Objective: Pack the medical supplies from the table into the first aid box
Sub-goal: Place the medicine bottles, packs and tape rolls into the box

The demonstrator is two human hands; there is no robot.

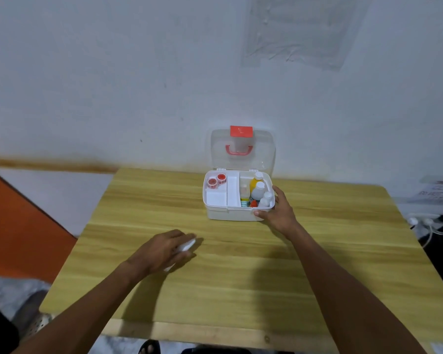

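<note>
The white first aid box (230,214) stands open at the back of the wooden table (241,277), its clear lid (262,149) with a red handle leaning on the wall. A white inner tray holds two red-and-white tape rolls (216,180). Beside the tray stand a yellow bottle (255,183) and white bottles (260,191). My right hand (279,213) grips the box's front right corner. My left hand (164,247) lies on the table, closed over a white packet (187,245), mostly hidden under the fingers.
A white wall rises right behind the box. An orange surface (18,226) lies left of the table. White cables and a power strip (425,221) sit at the right. A sandalled foot (150,347) shows under the table's front edge.
</note>
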